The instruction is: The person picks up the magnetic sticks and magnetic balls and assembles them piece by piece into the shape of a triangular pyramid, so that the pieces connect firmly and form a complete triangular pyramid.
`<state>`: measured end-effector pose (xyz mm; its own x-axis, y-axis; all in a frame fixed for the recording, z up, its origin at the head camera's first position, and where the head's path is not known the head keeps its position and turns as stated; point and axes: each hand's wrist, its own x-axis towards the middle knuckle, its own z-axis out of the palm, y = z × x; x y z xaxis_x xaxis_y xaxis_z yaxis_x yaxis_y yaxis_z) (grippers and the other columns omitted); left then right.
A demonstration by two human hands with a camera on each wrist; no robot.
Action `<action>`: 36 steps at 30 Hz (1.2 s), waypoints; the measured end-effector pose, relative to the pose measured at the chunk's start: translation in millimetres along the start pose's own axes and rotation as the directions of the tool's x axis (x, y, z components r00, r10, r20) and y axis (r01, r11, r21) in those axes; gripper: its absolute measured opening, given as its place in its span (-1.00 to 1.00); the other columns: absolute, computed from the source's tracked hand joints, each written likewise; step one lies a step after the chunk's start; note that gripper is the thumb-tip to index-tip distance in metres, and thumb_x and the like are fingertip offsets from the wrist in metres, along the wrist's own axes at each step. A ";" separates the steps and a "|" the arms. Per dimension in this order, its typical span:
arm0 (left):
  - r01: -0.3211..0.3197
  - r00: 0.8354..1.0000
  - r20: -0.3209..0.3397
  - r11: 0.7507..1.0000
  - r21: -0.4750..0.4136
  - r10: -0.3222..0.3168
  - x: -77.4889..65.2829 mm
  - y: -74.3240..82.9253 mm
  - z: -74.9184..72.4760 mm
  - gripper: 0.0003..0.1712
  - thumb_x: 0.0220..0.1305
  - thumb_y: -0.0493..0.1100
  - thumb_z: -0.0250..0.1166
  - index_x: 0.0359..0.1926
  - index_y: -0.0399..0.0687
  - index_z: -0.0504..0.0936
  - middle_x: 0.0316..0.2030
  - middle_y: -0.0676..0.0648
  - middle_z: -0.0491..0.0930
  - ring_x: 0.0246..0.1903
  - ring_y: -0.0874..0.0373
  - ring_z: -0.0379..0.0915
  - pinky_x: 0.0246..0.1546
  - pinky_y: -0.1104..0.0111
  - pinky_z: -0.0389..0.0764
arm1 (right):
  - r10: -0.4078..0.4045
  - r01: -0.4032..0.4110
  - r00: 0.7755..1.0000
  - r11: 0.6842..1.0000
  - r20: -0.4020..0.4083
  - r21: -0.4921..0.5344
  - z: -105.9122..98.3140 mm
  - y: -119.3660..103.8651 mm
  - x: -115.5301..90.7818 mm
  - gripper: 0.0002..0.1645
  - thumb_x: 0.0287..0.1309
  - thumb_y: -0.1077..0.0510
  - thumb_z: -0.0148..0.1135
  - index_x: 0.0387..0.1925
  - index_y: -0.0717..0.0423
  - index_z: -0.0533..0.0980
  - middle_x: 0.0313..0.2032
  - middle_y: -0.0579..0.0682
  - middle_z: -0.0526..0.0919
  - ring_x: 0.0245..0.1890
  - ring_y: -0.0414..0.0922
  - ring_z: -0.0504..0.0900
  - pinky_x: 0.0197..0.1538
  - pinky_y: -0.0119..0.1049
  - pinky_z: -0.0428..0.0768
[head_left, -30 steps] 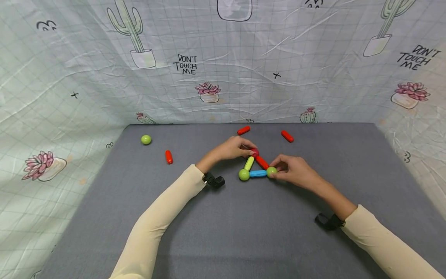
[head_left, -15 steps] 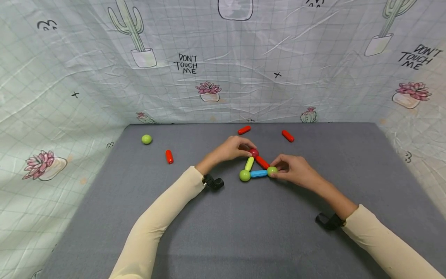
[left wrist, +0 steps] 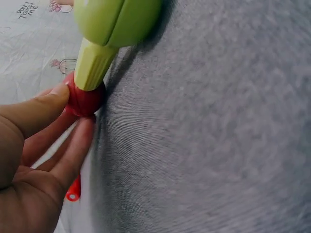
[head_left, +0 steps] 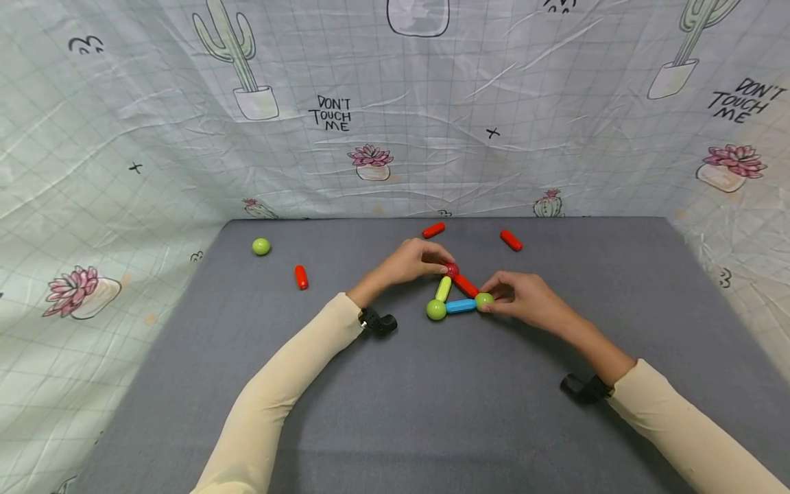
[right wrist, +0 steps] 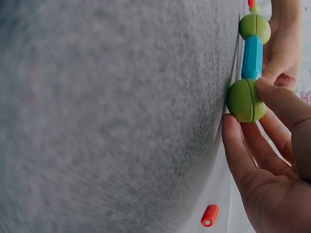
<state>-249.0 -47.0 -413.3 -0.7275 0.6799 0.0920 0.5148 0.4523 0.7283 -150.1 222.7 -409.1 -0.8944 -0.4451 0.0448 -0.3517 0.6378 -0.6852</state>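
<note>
A triangle of balls and short sticks lies on the grey table. Its far corner is a red ball (head_left: 452,269), which my left hand (head_left: 415,263) grips between thumb and fingers. At the right corner, my right hand (head_left: 524,296) pinches a green ball (right wrist: 246,101). Another green ball (head_left: 436,309) forms the near left corner, with no hand on it. A yellow-green stick (left wrist: 93,65) runs from it to the red ball, and a blue stick (right wrist: 252,57) joins the two green balls. The red stick (head_left: 466,285) spans the red ball and the right green ball.
Two loose red sticks lie toward the back edge, one (head_left: 434,230) behind my left hand and one (head_left: 511,240) further right. On the left are another red stick (head_left: 301,277) and a loose green ball (head_left: 261,246). A printed cloth (head_left: 420,137) hangs behind the grey table (head_left: 395,412).
Both hands keep their hold on the same two balls. The triangle stays in nearly the same place, and the whole view has shifted very slightly.
</note>
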 end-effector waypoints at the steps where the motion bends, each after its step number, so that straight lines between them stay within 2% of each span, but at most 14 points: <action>1: -0.007 1.000 -0.011 1.000 0.001 0.007 -0.1 0.0 0.8 -0.78 0.33 -0.16 0.42 -0.02 -0.02 0.79 -0.10 0.07 0.76 -0.17 0.32 0.57 -0.16 0.49 0.54 | -0.002 0.002 1.000 1.000 0.001 0.004 -0.6 1.2 0.1 -0.72 0.15 0.09 0.52 -0.12 0.04 0.68 -0.23 -0.10 0.75 -0.20 -0.17 0.70 -0.17 -0.33 0.66; 7: -0.030 0.998 -0.060 0.999 -0.027 0.028 -1.6 -0.2 5.2 -0.77 0.23 -0.23 0.49 -0.07 -0.07 0.81 -0.13 0.01 0.78 -0.13 0.31 0.66 -0.09 0.50 0.62 | -0.023 0.023 1.000 0.999 0.014 0.030 -4.0 7.6 0.4 -0.65 0.10 0.11 0.55 -0.06 0.04 0.70 -0.19 -0.08 0.77 -0.17 -0.15 0.73 -0.15 -0.36 0.68; 12: -0.027 0.999 -0.035 0.999 -0.043 0.026 -2.0 -1.8 6.2 -0.74 0.26 -0.24 0.47 -0.02 -0.06 0.79 -0.07 0.01 0.76 -0.06 0.29 0.65 -0.01 0.49 0.61 | -0.061 0.056 0.996 0.996 0.066 0.074 -7.7 13.0 1.1 -0.56 0.05 0.21 0.56 0.00 0.16 0.67 -0.11 0.03 0.75 -0.13 -0.08 0.75 -0.12 -0.37 0.71; 16: -0.027 1.000 -0.012 0.999 -0.034 0.027 -1.2 -2.4 6.6 -0.74 0.29 -0.23 0.44 0.01 -0.04 0.78 -0.04 0.04 0.75 -0.02 0.31 0.61 0.03 0.50 0.58 | -0.069 0.067 0.994 0.997 0.079 0.033 -10.6 14.2 2.4 -0.60 0.08 0.17 0.55 -0.01 0.13 0.69 -0.15 -0.02 0.78 -0.16 -0.12 0.75 -0.15 -0.37 0.70; 19: -0.049 0.999 -0.008 0.999 -0.024 0.049 -0.5 -0.8 6.1 -0.74 0.29 -0.24 0.45 0.01 -0.06 0.78 -0.06 0.02 0.76 -0.05 0.29 0.63 0.01 0.49 0.60 | -0.070 0.070 0.994 0.998 0.084 0.008 -12.7 14.0 3.5 -0.60 0.08 0.14 0.55 -0.02 0.10 0.70 -0.17 -0.05 0.79 -0.15 -0.14 0.75 -0.13 -0.32 0.70; 24: -0.080 0.997 0.009 0.997 0.006 0.080 0.2 3.0 4.2 -0.74 0.29 -0.26 0.44 0.01 -0.08 0.78 -0.05 0.00 0.76 -0.06 0.27 0.65 -0.03 0.51 0.62 | -0.056 0.053 0.993 0.998 0.102 0.033 -14.3 13.5 6.2 -0.59 0.03 0.19 0.57 -0.04 0.12 0.69 -0.12 0.01 0.78 -0.10 -0.09 0.76 -0.08 -0.30 0.72; 30: -0.089 0.995 0.033 0.996 -0.020 0.089 1.3 4.1 2.9 -0.71 0.28 -0.32 0.42 0.03 -0.15 0.77 -0.01 -0.06 0.73 -0.06 0.21 0.66 -0.03 0.50 0.64 | -0.051 0.038 0.989 0.995 0.139 0.090 -15.4 13.2 8.8 -0.57 0.03 0.23 0.57 -0.02 0.16 0.66 -0.07 0.08 0.75 -0.05 -0.01 0.76 -0.05 -0.32 0.71; 36: -0.072 0.994 0.077 0.997 -0.020 0.073 3.9 5.7 2.6 -0.70 0.30 -0.31 0.41 0.06 -0.16 0.76 0.01 -0.07 0.70 -0.10 0.22 0.64 -0.05 0.52 0.64 | -0.047 0.036 0.986 0.997 0.159 0.070 -19.2 11.4 9.4 -0.57 0.05 0.18 0.56 -0.01 0.13 0.68 -0.07 0.02 0.75 -0.06 -0.04 0.76 -0.07 -0.33 0.72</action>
<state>-247.7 -40.2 -410.5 -0.6508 0.7536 0.0922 0.5565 0.3909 0.7332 -167.8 237.9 -402.6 -0.8213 -0.5691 -0.0391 -0.3639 0.5754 -0.7324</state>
